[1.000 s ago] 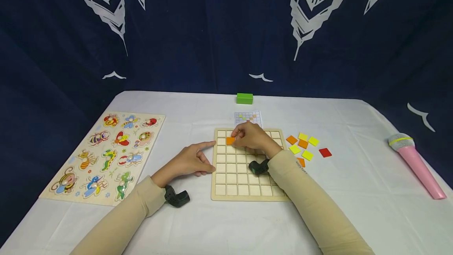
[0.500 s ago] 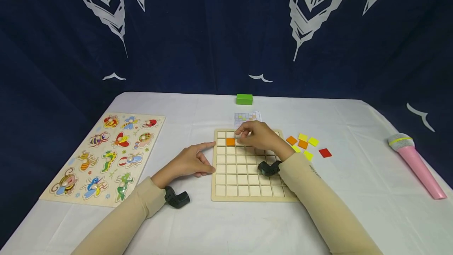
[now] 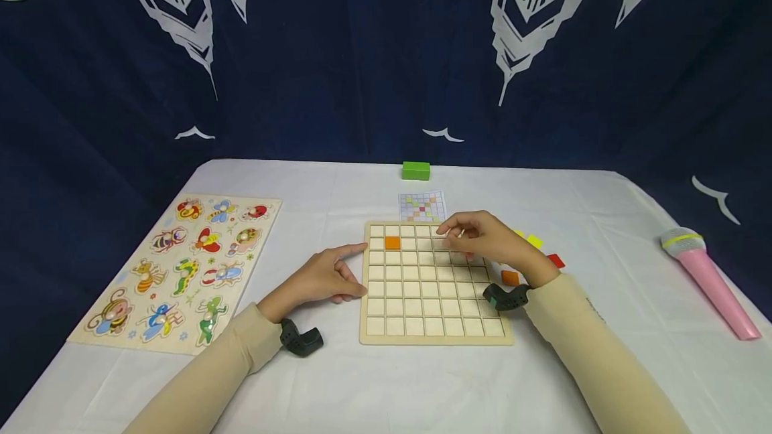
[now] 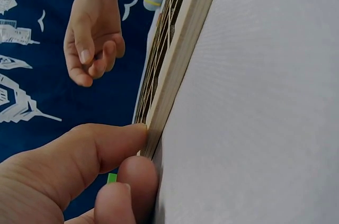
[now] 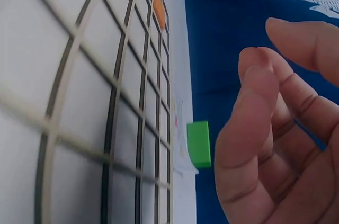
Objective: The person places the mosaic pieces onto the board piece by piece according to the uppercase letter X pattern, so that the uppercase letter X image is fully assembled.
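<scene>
Head view: sleeve print (unreadable)

No legible text, label, brand, number or sign appears in any view. The right sleeve carries a small dark print near the wrist, too small to read. The pattern card at the far edge of the grid board shows only coloured squares. The insect puzzle at left bears pictures only.

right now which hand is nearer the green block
Right. The right hand hovers over the board's far right cells, below the green block; the left hand rests at the board's left edge.
</scene>
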Demonstrator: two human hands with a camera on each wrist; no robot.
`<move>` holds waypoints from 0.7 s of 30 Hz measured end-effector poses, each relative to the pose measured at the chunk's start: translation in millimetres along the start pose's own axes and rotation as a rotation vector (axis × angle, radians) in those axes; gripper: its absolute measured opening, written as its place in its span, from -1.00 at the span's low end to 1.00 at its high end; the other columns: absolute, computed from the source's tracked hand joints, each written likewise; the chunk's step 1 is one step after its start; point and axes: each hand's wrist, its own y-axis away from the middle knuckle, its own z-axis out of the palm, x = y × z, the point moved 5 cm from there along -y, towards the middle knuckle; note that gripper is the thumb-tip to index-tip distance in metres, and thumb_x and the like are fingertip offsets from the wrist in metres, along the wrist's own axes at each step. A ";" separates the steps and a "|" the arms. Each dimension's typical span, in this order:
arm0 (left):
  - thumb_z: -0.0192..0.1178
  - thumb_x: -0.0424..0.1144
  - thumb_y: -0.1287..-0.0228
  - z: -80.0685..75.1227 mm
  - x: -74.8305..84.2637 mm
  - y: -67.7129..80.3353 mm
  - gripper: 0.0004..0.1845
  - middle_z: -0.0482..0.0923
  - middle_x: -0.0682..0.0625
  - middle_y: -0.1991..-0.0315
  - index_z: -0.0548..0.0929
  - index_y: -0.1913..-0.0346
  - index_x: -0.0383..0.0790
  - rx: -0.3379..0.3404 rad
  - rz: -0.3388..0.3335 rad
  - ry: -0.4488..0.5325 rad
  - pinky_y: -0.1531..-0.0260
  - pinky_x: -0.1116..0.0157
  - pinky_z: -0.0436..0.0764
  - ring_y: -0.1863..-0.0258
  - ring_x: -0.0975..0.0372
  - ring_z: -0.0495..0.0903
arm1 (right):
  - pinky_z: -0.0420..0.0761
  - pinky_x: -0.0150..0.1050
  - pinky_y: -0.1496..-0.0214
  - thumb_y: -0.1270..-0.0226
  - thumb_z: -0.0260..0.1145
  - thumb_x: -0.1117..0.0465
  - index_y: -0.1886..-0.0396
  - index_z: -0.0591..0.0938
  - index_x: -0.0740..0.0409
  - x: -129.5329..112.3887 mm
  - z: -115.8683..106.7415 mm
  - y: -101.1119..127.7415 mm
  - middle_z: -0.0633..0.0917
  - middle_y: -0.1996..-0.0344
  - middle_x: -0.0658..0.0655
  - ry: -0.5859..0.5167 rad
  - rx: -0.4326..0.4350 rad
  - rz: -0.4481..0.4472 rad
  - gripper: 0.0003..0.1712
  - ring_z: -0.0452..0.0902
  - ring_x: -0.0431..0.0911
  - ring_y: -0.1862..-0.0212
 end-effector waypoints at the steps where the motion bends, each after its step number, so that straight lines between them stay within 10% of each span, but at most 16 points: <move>1: 0.58 -0.35 -0.18 0.0 0.0 -0.2 -0.02 0.74 -0.05 0.43 0.33 -0.65 -0.31 0.001 0.001 -0.002 0.51 0.37 0.66 0.61 0.28 0.61 | 0.58 -0.28 0.36 -0.54 0.36 0.37 -0.11 0.67 0.49 1.1 -3.1 3.7 0.64 0.33 0.11 -0.003 0.008 0.001 -0.72 0.49 -0.07 0.44; 21: 0.57 -0.37 -0.17 1.3 -0.7 1.1 -0.02 0.74 -0.04 0.43 0.33 -0.65 -0.32 0.006 0.007 0.000 0.50 0.38 0.67 0.60 0.29 0.61 | 0.64 -0.27 0.35 -0.60 0.29 0.37 -0.24 0.59 0.51 30.9 -63.2 61.0 0.69 0.26 0.27 0.089 0.198 -0.004 -0.65 0.58 0.01 0.40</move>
